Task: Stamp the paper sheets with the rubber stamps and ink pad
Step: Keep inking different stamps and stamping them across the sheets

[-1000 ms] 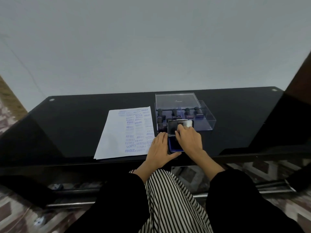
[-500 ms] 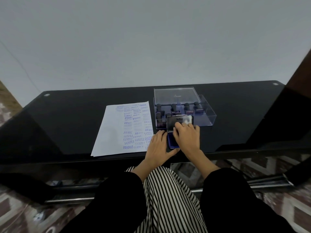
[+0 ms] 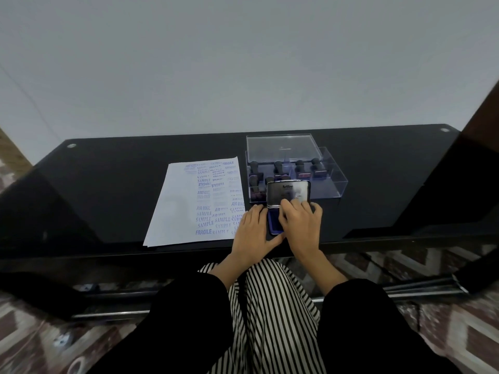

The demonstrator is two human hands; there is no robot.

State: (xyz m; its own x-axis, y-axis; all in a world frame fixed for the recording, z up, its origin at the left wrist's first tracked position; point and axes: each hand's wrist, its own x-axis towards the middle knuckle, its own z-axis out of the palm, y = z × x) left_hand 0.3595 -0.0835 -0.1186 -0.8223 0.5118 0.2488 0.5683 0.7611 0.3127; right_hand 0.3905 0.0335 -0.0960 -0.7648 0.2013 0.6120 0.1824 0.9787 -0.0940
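Note:
A blue ink pad (image 3: 273, 225) lies near the table's front edge, its metal lid (image 3: 288, 189) raised behind it. My right hand (image 3: 303, 225) covers most of the pad, its bent fingers on the lower part of the lid. My left hand (image 3: 251, 233) lies flat against the pad's left side, thumb stretched along its near edge. To the left lies a white paper sheet (image 3: 181, 209) covered in blue stamp prints. Several dark-handled rubber stamps (image 3: 279, 167) stand in a clear plastic box (image 3: 330, 182) behind the pad.
The box's clear lid (image 3: 280, 147) leans at the back of the box. The black glass table (image 3: 108, 184) ends close to my lap. A dark panel (image 3: 475, 168) stands at the right end of the table.
My right fingers slid from the top of the lid down to its lower part. The left hand stayed beside the pad. The camera tilted slightly.

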